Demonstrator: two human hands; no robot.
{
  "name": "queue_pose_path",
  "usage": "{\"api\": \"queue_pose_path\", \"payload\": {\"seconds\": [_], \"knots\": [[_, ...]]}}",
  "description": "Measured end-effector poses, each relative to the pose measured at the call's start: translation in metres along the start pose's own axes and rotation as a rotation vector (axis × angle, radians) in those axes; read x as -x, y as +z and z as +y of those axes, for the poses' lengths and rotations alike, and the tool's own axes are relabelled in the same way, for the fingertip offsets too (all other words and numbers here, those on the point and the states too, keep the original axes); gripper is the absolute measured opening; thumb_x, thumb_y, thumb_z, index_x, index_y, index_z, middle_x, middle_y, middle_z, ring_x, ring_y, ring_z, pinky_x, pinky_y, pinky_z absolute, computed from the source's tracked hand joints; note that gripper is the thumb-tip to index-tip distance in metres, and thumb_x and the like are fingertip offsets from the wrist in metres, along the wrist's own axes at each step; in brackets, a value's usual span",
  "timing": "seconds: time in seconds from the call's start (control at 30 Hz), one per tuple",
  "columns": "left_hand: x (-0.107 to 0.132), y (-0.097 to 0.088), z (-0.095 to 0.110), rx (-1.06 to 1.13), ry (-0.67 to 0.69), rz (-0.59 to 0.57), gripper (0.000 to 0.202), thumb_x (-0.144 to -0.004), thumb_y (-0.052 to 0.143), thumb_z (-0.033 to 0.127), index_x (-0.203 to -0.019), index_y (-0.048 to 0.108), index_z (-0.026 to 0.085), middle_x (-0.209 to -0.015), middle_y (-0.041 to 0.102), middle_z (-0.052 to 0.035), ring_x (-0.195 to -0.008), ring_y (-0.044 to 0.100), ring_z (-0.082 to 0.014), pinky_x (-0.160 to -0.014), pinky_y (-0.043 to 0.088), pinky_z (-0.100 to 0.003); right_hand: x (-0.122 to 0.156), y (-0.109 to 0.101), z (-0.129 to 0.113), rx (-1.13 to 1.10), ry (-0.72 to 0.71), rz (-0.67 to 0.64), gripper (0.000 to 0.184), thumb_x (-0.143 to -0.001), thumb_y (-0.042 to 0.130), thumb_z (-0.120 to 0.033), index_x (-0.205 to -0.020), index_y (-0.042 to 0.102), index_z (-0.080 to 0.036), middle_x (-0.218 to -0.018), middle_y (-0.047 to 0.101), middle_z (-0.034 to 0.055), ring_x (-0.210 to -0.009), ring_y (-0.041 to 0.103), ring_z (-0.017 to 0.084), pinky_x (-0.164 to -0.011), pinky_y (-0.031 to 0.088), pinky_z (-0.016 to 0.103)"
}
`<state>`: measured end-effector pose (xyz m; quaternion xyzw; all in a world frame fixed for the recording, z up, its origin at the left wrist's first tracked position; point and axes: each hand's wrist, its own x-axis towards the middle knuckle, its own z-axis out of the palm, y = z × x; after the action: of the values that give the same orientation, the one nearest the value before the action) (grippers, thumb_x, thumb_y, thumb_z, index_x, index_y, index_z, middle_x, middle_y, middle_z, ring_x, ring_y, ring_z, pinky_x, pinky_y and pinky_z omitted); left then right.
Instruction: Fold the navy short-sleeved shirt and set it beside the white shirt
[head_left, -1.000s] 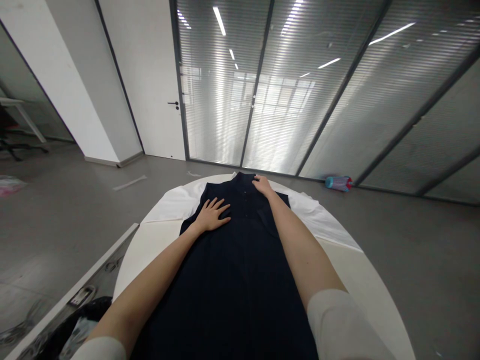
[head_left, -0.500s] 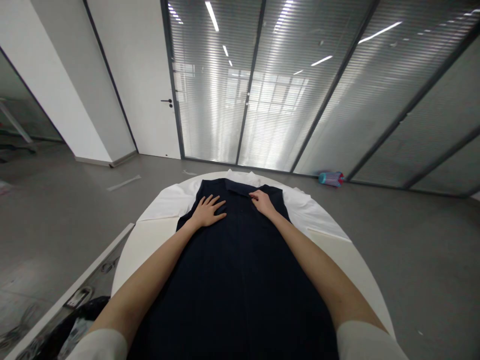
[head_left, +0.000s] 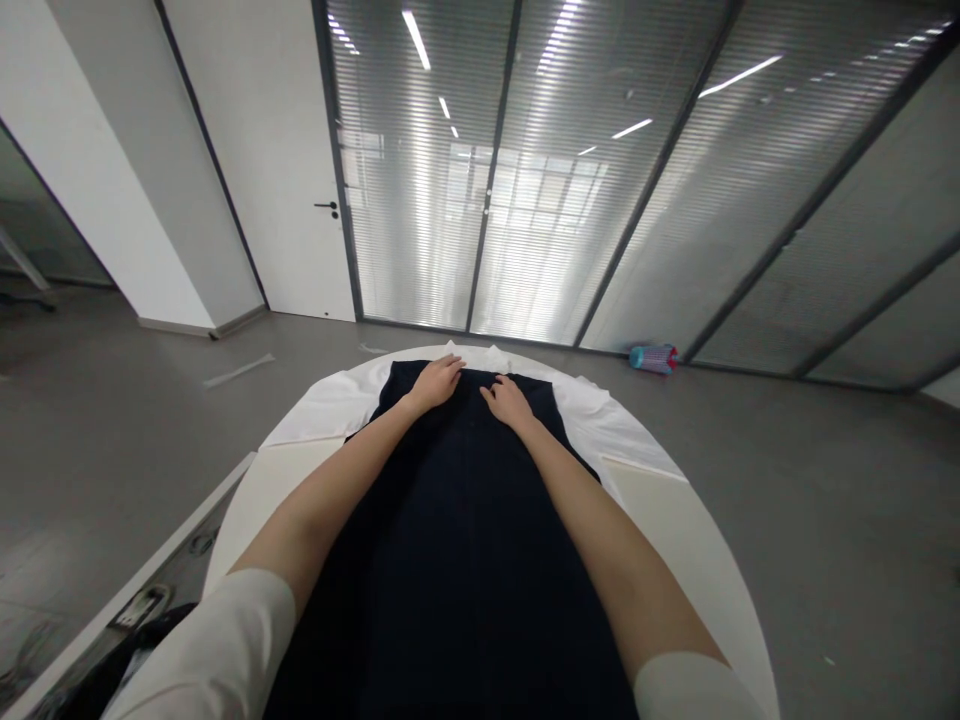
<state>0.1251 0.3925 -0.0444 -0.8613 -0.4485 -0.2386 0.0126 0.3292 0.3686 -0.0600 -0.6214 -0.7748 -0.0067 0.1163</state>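
Note:
A dark navy garment (head_left: 465, 540) lies flat along a round white table (head_left: 675, 530), its collar end at the far side. My left hand (head_left: 436, 381) rests on the far left of the collar, fingers stretched forward and flat. Just right of it, my right hand (head_left: 508, 402) lies on the cloth with fingers slightly curled and apart. Neither hand grips anything. White cloth (head_left: 330, 410) shows under the garment on both sides at the far end.
A blue and pink bottle (head_left: 652, 357) lies on the grey floor by the glass wall (head_left: 570, 180). At the lower left a white ledge (head_left: 150, 580) borders dark items. A white door with a black handle (head_left: 327, 206) stands behind.
My left hand slid forward from the chest of the garment up to the collar. My right hand came back from the collar and now lies close beside the left.

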Motion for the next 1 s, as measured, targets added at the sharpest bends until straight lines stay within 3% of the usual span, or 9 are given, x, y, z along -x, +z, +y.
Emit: {"api": "queue_pose_path", "payload": {"seconds": [0.1,0.2,0.27,0.37,0.53,0.67,0.77,0.87,1.0], "knots": [[-0.008,0.029,0.000,-0.059,0.014,-0.078,0.051,-0.099,0.032,0.022,-0.147,0.048,0.014,-0.154,0.045,-0.0112,-0.146,0.035,-0.0266,-0.121,0.026,-0.046,-0.002,0.007,-0.001,0.001,-0.017,-0.002,0.061,-0.103,0.035,-0.052,-0.128,0.064,-0.005,-0.151,0.044,0.0219,-0.145,0.032,0.030,-0.119,0.025,0.040],[-0.004,0.054,-0.004,-0.092,-0.026,-0.156,0.055,-0.099,0.032,0.026,-0.153,0.040,0.020,-0.159,0.037,-0.0086,-0.149,0.029,-0.0269,-0.122,0.018,-0.050,-0.004,0.012,-0.003,-0.051,0.013,-0.071,0.072,-0.101,0.031,-0.060,-0.150,0.041,-0.008,-0.160,0.029,0.0213,-0.149,0.026,0.031,-0.119,0.023,0.045],[-0.001,0.065,-0.009,-0.087,-0.057,-0.191,0.056,-0.099,0.032,0.029,-0.155,0.036,0.022,-0.161,0.032,-0.0075,-0.150,0.027,-0.0259,-0.123,0.016,-0.049,-0.006,0.013,-0.002,-0.066,0.041,-0.169,0.079,-0.099,0.025,-0.067,-0.158,0.027,-0.013,-0.164,0.019,0.0181,-0.151,0.020,0.030,-0.120,0.018,0.051],[0.000,0.072,-0.014,-0.072,-0.095,-0.210,0.057,-0.100,0.031,0.033,-0.157,0.033,0.023,-0.163,0.029,-0.0071,-0.151,0.025,-0.0251,-0.123,0.015,-0.049,-0.009,0.014,0.000,-0.061,0.067,-0.296,0.086,-0.096,0.017,-0.073,-0.160,0.022,-0.015,-0.166,0.011,0.0151,-0.153,0.011,0.028,-0.121,0.008,0.055],[0.000,0.070,-0.010,-0.071,-0.118,-0.221,0.057,-0.101,0.030,0.034,-0.156,0.033,0.020,-0.163,0.028,-0.0097,-0.151,0.025,-0.0263,-0.123,0.016,-0.049,-0.011,0.015,0.001,-0.064,0.077,-0.333,0.090,-0.095,0.014,-0.074,-0.160,0.018,-0.012,-0.166,0.006,0.0131,-0.154,0.006,0.026,-0.122,0.004,0.055],[0.009,0.061,-0.001,-0.117,-0.106,-0.146,0.055,-0.102,0.027,0.031,-0.152,0.040,0.011,-0.162,0.029,-0.0153,-0.151,0.025,-0.0276,-0.122,0.020,-0.048,-0.010,0.016,0.001,-0.055,0.082,-0.318,0.089,-0.096,0.012,-0.073,-0.160,0.017,-0.012,-0.167,0.005,0.0121,-0.154,0.004,0.026,-0.122,0.002,0.055],[0.019,0.051,0.002,-0.173,-0.037,-0.119,0.053,-0.103,0.027,0.031,-0.150,0.043,0.015,-0.159,0.037,-0.0130,-0.148,0.031,-0.0297,-0.118,0.028,-0.050,-0.011,0.016,0.001,-0.061,0.092,-0.342,0.089,-0.095,0.013,-0.074,-0.161,0.016,-0.014,-0.167,0.003,0.0110,-0.154,0.003,0.025,-0.122,0.002,0.053],[0.022,0.044,0.001,-0.197,0.045,-0.196,0.053,-0.104,0.026,0.034,-0.152,0.040,0.019,-0.157,0.041,-0.0105,-0.145,0.035,-0.0319,-0.116,0.030,-0.054,-0.012,0.015,0.002,-0.080,0.095,-0.353,0.088,-0.095,0.014,-0.074,-0.161,0.015,-0.014,-0.167,0.002,0.0102,-0.154,0.001,0.025,-0.122,0.002,0.052],[0.016,0.038,0.000,-0.186,0.029,-0.309,0.054,-0.105,0.023,0.036,-0.153,0.038,0.017,-0.157,0.040,-0.0131,-0.145,0.036,-0.0330,-0.116,0.027,-0.057,-0.010,0.016,0.002,-0.091,0.085,-0.316,0.084,-0.097,0.014,-0.070,-0.161,0.017,-0.015,-0.167,0.004,0.0100,-0.154,0.002,0.024,-0.122,0.004,0.053]]}}
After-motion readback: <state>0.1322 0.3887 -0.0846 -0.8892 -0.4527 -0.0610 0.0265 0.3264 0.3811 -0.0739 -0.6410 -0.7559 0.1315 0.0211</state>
